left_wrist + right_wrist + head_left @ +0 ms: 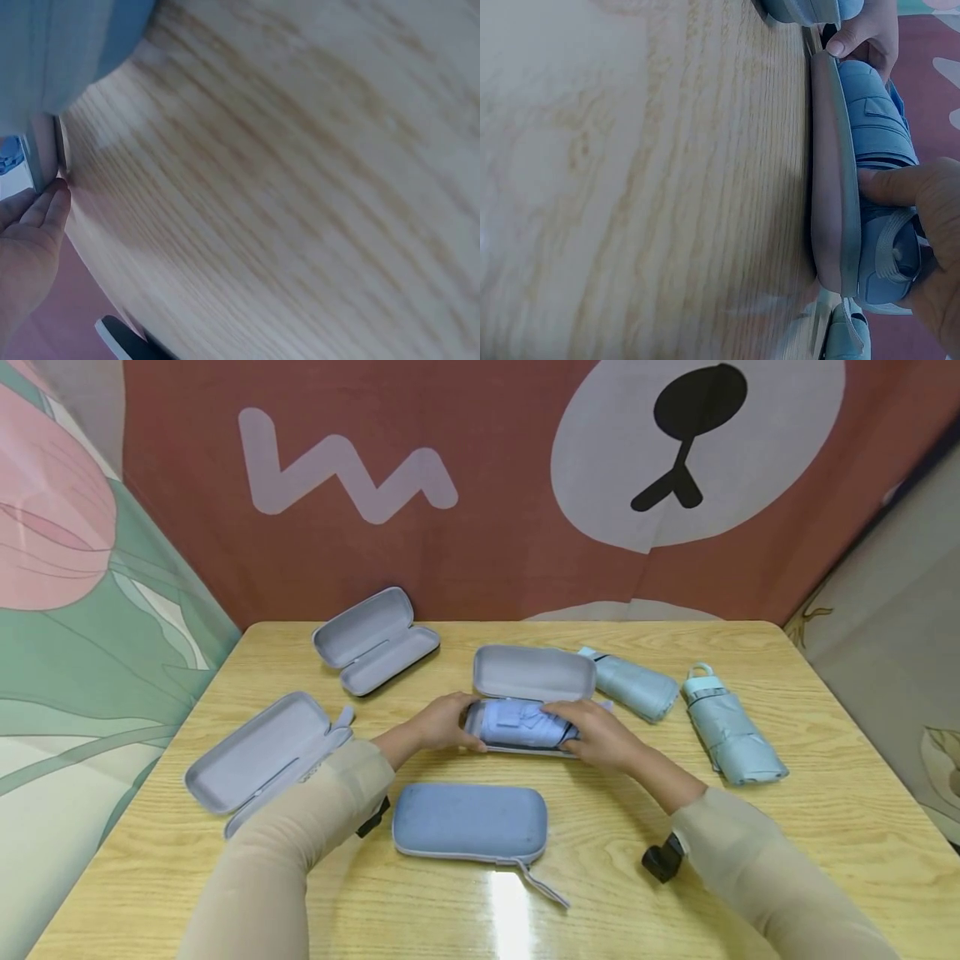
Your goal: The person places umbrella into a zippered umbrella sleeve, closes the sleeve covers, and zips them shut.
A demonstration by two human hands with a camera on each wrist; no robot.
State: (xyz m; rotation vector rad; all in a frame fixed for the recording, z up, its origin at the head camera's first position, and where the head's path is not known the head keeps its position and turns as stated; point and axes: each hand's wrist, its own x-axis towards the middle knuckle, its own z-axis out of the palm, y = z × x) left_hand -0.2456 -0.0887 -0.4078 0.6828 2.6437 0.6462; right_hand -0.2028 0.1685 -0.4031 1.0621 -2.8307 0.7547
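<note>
A folded blue umbrella (517, 723) lies in the lower half of an open grey zip case (534, 672), whose lid is tilted up behind it. My left hand (446, 722) grips the case's left end, thumb in front. With thumb and fingers across its right part, my right hand (600, 733) holds the umbrella. In the right wrist view the umbrella (885, 124) sits slightly above the case rim, and a pale wrist strap (889, 244) shows near the right thumb. The left wrist view catches only part of the left hand (30, 240) touching the case end.
In front lies a closed blue-grey case (470, 820) with a zip pull. Two open cases stand at the left, one nearer (258, 752) and one at the back (367, 631). Two folded light-teal umbrellas lie right, one behind (633, 685), one farther right (731, 735).
</note>
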